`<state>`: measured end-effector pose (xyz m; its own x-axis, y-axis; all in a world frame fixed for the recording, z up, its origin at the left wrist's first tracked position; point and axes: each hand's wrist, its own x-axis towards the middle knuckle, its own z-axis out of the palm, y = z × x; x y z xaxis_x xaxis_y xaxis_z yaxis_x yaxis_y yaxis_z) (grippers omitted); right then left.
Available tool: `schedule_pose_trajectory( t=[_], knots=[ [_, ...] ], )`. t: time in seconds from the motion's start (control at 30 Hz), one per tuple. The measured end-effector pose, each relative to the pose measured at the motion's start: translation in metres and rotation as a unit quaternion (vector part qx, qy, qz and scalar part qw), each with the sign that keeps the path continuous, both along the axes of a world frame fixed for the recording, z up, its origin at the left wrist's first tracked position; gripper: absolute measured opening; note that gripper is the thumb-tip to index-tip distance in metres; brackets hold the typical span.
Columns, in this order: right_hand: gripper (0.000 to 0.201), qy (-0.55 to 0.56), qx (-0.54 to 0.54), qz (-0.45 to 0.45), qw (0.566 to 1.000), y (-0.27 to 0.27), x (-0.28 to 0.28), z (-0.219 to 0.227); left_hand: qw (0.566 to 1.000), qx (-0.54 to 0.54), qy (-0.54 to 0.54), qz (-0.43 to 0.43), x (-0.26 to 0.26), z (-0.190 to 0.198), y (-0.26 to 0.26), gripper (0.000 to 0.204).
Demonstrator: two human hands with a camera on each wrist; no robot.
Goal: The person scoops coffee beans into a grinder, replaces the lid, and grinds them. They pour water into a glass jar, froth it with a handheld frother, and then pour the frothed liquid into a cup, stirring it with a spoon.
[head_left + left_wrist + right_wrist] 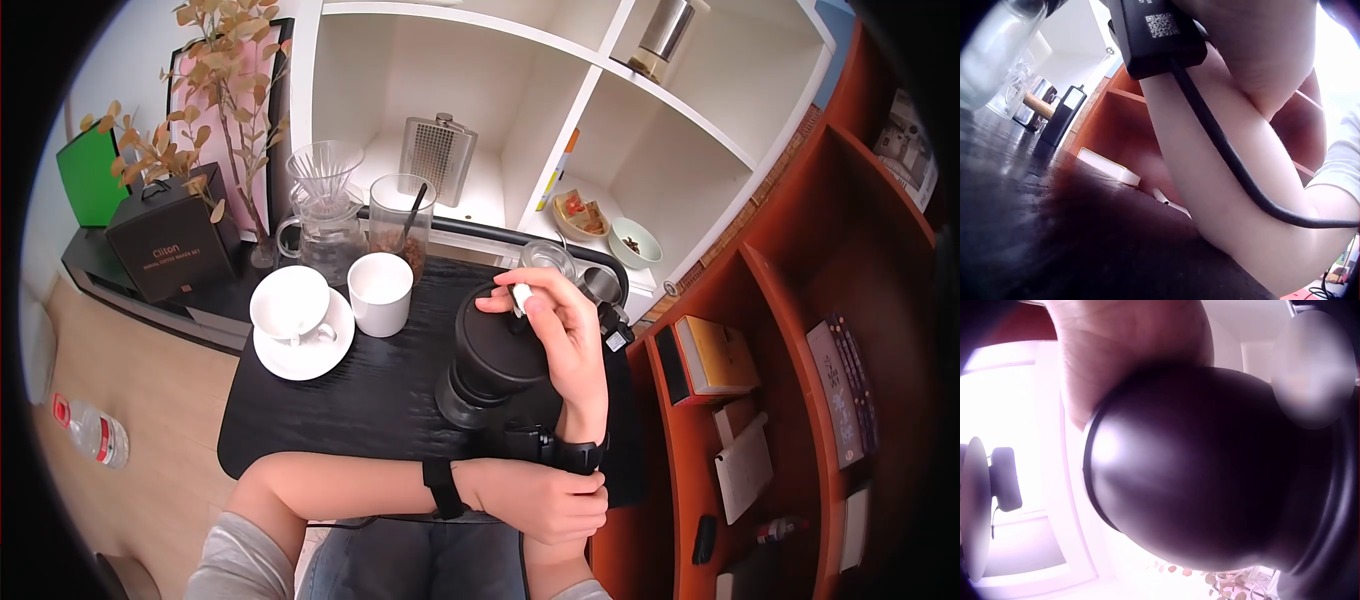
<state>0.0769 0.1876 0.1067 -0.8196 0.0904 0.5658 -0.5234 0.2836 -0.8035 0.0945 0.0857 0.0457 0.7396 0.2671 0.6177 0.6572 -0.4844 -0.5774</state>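
A black hand coffee grinder (490, 350) with a glass lower jar (463, 405) stands on the black tabletop (400, 425). Over its top, my right hand (565, 335) pinches a small white knob (521, 297) between thumb and fingers. In the right wrist view the dark grinder body (1210, 469) fills the middle, with the heel of my right hand (1135, 337) against its upper edge. My left hand (550, 505) crosses in front and grips the right forearm (555, 552) just below the wrist strap. The left wrist view shows that forearm (1210, 162) close up.
Left of the grinder are a white mug (380, 295) and a white cup (290, 305) on a saucer (325, 360). Behind them stand a glass server with dripper (325, 235) and a tall glass of beans (402, 225). A glass jar (548, 262) sits beyond my right hand.
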Motion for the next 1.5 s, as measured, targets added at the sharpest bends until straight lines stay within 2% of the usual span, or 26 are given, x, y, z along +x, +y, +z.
schedule_pose_trajectory(
  t=[0.17, 0.73, 0.9, 1.1, 1.5],
  knots=[
    [0.021, 0.0, 0.03, -0.018, 0.999, -0.002, 0.002, 0.003, 1.0, -0.012, -0.011, -0.003, 0.003, -0.002, 0.0, 0.012],
    [0.023, 0.009, 0.017, 0.004, 1.0, 0.0, 0.0, 0.0, 0.997, 0.001, -0.075, -0.024, 0.005, -0.007, -0.002, 0.011],
    [0.022, 0.006, 0.025, 0.015, 1.0, 0.003, 0.001, 0.001, 0.997, -0.037, -0.061, 0.003, 0.007, -0.006, -0.002, 0.012],
    [0.022, -0.016, 0.041, 0.021, 0.999, 0.005, 0.003, 0.003, 0.998, -0.036, -0.049, 0.034, 0.011, -0.005, -0.001, 0.011],
    [0.026, -0.022, -0.077, 0.037, 0.996, 0.003, -0.001, 0.0, 0.997, -0.03, -0.063, 0.043, 0.011, -0.005, -0.002, 0.011]
  ],
)
